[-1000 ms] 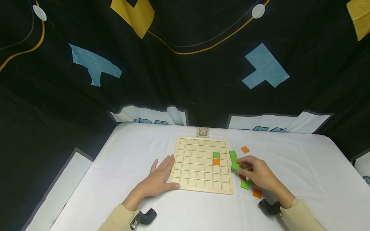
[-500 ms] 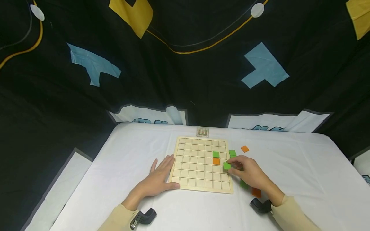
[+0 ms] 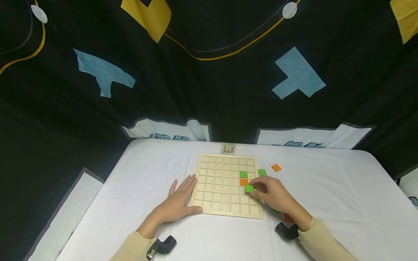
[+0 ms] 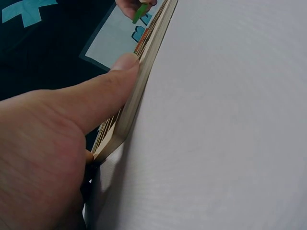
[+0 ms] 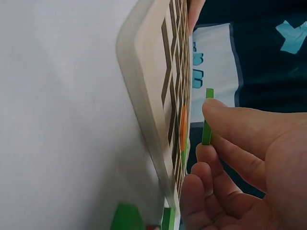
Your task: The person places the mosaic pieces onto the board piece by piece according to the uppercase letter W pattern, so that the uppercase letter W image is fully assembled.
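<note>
A wooden grid board (image 3: 209,207) lies on the table. My left hand (image 3: 177,203) rests along its left edge, fingers straight; in the left wrist view the thumb lies on the board's rim (image 4: 129,112). Between thumb and fingertips my right hand (image 3: 272,192) pinches a green square tile (image 3: 249,189). The right wrist view shows that green tile (image 5: 207,122) edge-on, held above the board surface. Set in the grid, just beyond the held tile, are an orange tile (image 3: 243,182) and a green tile (image 3: 243,174) behind it.
To the right of the board lie a loose green tile (image 3: 262,172) and an orange tile (image 3: 276,168). Another orange tile (image 3: 289,218) is partly hidden under my right wrist. A small patterned grid card (image 3: 228,148) sits behind the board. A dark curtain (image 3: 212,94) hangs beyond the table.
My right hand has picked up a green tile from beside the board and carried it left, over the grid below the orange tile. My left hand has stayed in place.
</note>
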`<state>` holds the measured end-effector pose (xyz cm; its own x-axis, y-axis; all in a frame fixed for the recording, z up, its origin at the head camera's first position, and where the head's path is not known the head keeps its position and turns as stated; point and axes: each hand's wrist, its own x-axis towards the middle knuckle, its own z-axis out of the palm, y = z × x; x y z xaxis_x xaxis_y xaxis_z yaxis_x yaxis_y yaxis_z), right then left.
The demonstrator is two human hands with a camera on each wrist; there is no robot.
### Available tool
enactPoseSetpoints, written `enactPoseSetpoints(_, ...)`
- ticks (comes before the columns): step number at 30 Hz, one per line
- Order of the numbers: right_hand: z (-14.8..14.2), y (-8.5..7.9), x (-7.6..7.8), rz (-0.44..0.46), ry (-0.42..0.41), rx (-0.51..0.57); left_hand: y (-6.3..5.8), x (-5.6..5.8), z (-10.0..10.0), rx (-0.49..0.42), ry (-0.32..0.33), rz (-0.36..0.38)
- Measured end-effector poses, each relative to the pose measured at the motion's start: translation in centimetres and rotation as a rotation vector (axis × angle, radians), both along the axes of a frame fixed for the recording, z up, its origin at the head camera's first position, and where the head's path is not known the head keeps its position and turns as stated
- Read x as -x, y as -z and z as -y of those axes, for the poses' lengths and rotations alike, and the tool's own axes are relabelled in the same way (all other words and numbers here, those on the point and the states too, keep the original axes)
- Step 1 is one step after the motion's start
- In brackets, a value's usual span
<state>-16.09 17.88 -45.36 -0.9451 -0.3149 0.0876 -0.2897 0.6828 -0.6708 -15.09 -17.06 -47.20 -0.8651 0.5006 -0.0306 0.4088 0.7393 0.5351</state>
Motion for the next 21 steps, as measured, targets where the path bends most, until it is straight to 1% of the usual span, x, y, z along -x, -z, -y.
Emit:
enactPoseSetpoints(3, 0.3, 0.1, 0.0, -0.007, -0.017, 0.005, 0.0, 0.0, 0.0, -0.003, 0.003, -0.001)
enactPoseSetpoints(8, 0.7, 0.2, 0.1, -0.013, -0.026, -0.019, 0.0, 0.0, 0.0, -0.003, 0.005, -0.002)
enactPoseSetpoints(15, 1.1, 0.4, 0.4, -0.021, -0.015, -0.054, 0.0, 0.1, 0.0, 0.015, 0.002, -0.005)
enactPoseSetpoints(21, 1.5, 0.3, 0.5, -0.004, 0.011, -0.078, 0.2, 0.1, 0.1, 0.010, -0.002, -0.003)
